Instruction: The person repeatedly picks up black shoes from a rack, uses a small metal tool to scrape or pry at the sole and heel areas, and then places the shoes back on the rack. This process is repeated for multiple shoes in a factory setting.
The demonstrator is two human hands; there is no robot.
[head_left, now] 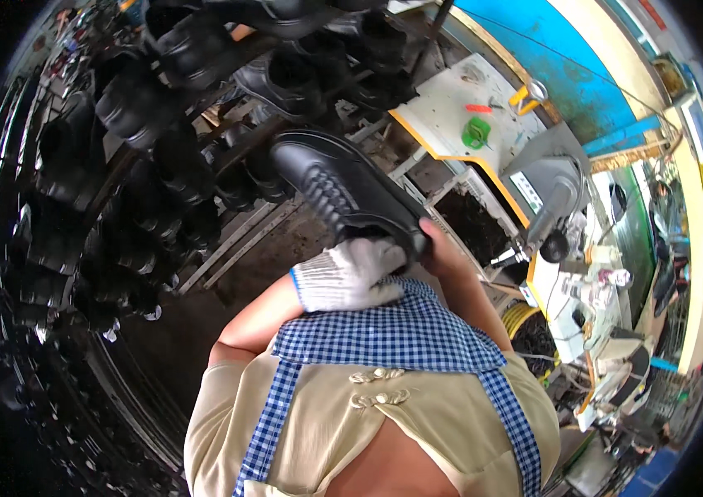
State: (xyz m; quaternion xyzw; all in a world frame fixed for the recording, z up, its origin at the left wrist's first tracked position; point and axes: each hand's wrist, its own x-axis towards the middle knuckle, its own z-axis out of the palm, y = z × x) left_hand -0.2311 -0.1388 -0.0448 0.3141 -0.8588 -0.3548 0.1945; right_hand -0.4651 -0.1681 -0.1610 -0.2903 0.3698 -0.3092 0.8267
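A black lace-up shoe [331, 186] is held in front of my chest, its toe pointing up and to the left. My left hand [356, 273] wears a white knitted glove with a blue cuff edge; it is closed at the shoe's opening, some fingertips hidden inside or behind the collar. Bare, my right hand [444, 250] grips the heel end from the right side, with most of its fingers hidden behind the shoe. Just below both hands is the blue-and-white checked apron [385, 331].
A rack with several black shoes [128, 103] fills the left and upper left. To the right stands a white worktable [442, 91] with a green tape roll [476, 132], a yellow-handled tool [528, 97] and a grey machine [546, 182]. A yellow round basket [525, 323] sits below.
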